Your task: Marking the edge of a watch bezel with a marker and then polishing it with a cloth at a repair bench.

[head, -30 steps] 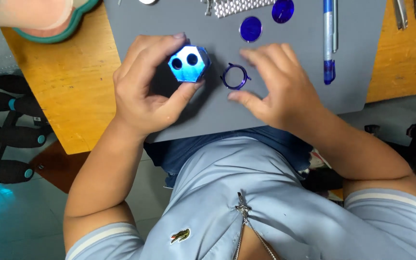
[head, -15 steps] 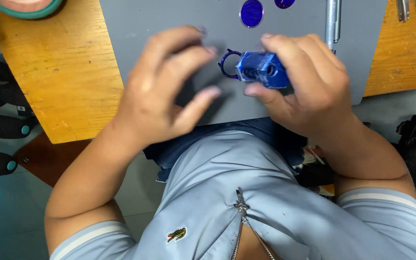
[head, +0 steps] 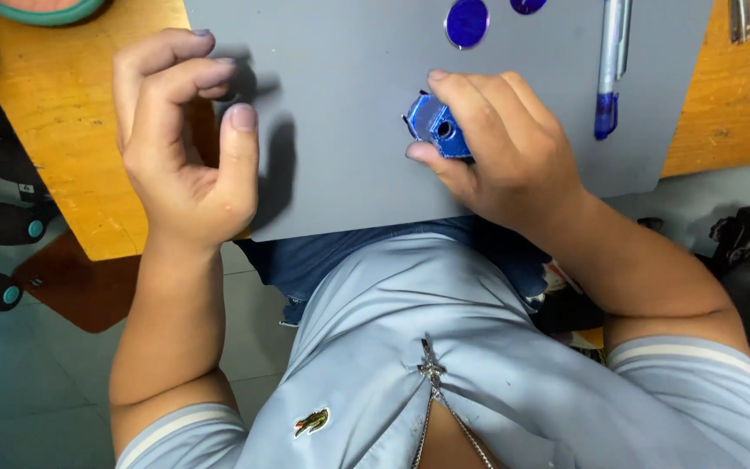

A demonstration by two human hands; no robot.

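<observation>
Head view shows our right hand (head: 505, 148) gripping the blue hexagonal piece (head: 434, 128) over the grey mat (head: 340, 104), left hand (head: 186, 143) loosely open, empty; we should keep fingers off its hole.

A mat (head: 349, 191) lies on the table (head: 62, 130), reaching its near edge. On the mat, a hexagonal part (head: 434, 126) sits centrally, a disc (head: 466, 22) behind it at the far edge, a pen (head: 609, 69) to its right.
</observation>
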